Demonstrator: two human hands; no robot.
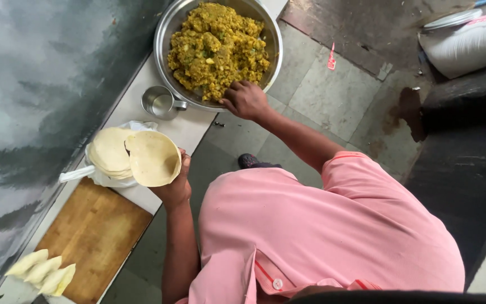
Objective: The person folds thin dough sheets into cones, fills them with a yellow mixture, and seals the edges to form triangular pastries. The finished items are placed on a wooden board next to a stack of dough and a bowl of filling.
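My left hand (pixel 174 184) holds a pale dough sheet (pixel 153 158) curled into an open cone, above the counter's edge. My right hand (pixel 245 99) reaches into the near rim of a large steel bowl (pixel 163 28) heaped with yellow-green mashed filling (pixel 217 48); its fingertips touch the filling and whether they pinch any is hidden. Just left of the cone, a stack of flat dough rounds (pixel 108 151) lies on white plastic.
A small steel cup (pixel 160 102) stands beside the bowl. A wooden board (pixel 92 236) lies on the counter, with several folded pastries (pixel 43 271) at its near corner. A grey wall runs along the left. A white sack (pixel 468 42) lies on the stone floor, right.
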